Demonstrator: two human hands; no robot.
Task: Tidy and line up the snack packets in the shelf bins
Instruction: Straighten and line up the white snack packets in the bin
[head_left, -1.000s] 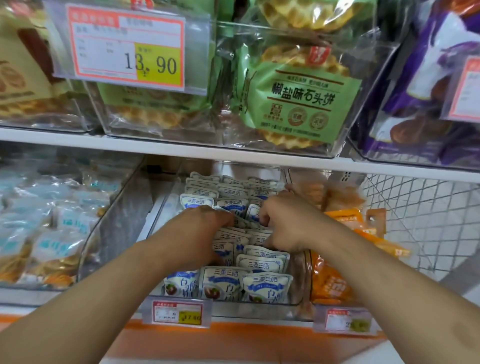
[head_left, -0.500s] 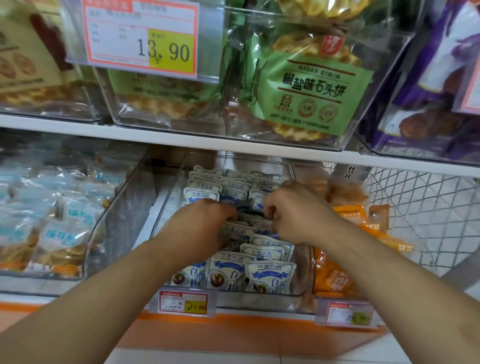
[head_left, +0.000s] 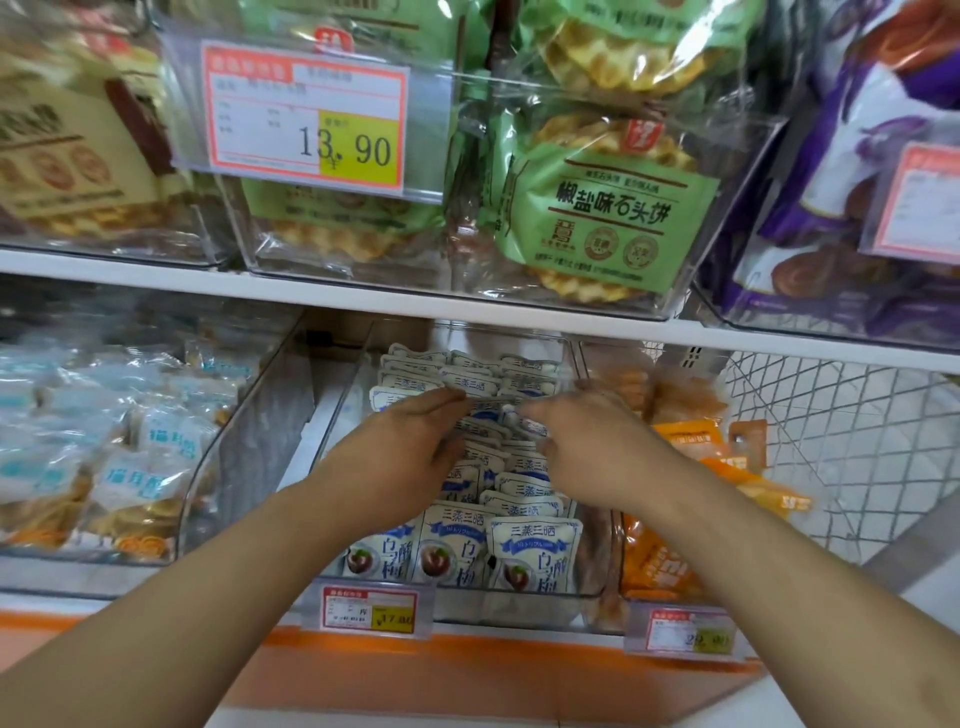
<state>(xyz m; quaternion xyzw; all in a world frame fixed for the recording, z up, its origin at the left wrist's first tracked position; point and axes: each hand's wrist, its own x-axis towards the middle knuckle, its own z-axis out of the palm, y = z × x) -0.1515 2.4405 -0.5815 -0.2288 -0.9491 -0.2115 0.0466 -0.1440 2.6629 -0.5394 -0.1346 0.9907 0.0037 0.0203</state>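
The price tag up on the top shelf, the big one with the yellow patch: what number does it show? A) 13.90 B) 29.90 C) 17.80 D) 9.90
A: the large price tag clipped to the clear bin of green waffle biscuit packs reads 13.90, partly across its yellow patch.

Bright, even light; glare on the clear bin fronts (head_left: 597, 93), motion blur throughout, edges bowed.

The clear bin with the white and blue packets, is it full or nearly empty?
Nearly full. White and blue packets fill the clear bin in overlapping rows, front to back.
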